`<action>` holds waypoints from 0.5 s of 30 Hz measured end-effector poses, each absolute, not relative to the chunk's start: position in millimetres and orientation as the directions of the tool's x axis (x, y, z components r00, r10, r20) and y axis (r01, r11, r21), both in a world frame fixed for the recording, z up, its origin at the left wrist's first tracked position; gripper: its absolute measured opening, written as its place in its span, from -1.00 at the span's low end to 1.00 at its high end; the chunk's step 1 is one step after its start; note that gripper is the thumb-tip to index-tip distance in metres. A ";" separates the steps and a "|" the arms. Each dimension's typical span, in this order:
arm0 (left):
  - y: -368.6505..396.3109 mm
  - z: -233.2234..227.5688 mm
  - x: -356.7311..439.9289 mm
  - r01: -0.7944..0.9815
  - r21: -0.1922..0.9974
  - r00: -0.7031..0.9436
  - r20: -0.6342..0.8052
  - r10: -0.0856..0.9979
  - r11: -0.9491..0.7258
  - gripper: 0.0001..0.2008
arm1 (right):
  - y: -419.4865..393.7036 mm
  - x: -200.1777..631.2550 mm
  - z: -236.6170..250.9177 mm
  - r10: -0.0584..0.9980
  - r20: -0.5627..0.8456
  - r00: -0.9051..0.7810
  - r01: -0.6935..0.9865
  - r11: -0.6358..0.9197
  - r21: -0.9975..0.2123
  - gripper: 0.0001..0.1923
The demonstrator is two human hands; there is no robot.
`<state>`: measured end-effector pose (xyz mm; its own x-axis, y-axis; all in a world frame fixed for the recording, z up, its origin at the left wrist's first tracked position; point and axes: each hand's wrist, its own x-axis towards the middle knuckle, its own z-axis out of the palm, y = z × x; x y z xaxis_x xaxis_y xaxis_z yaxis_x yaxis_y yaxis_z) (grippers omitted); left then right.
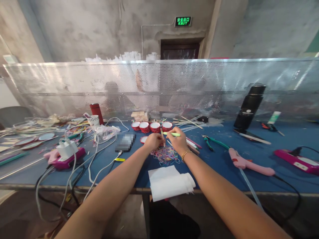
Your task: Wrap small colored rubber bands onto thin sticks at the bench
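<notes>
Gripping a green marker, the right hand has its tip at a thin strip, touching or nearly so, while the left hand pinches that strip above colored bands; red round pieces stand behind on the blue table.

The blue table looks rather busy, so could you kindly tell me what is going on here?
The person's right hand holds a yellow-green pen, its tip at or near a thin stick in the left hand. Colourful loops lie by the hands, four round red-and-white pieces stand beyond, and a white cloth lies closer in.
</notes>
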<state>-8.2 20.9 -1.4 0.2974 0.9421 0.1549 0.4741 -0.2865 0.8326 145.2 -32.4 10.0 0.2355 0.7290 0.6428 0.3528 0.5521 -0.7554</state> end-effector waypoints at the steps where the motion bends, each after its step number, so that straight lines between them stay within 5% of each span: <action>1: 20.7 -1.3 -8.3 0.480 0.828 0.296 0.159 0.942 -0.291 -0.91 | -32.2 144.6 9.7 0.732 0.642 0.228 0.347 0.555 -0.756 -0.84; 15: 19.3 0.4 -7.6 0.424 0.864 0.307 0.147 0.940 -0.273 -0.94 | -28.7 145.3 7.9 0.724 0.650 0.230 0.363 0.556 -0.748 -0.85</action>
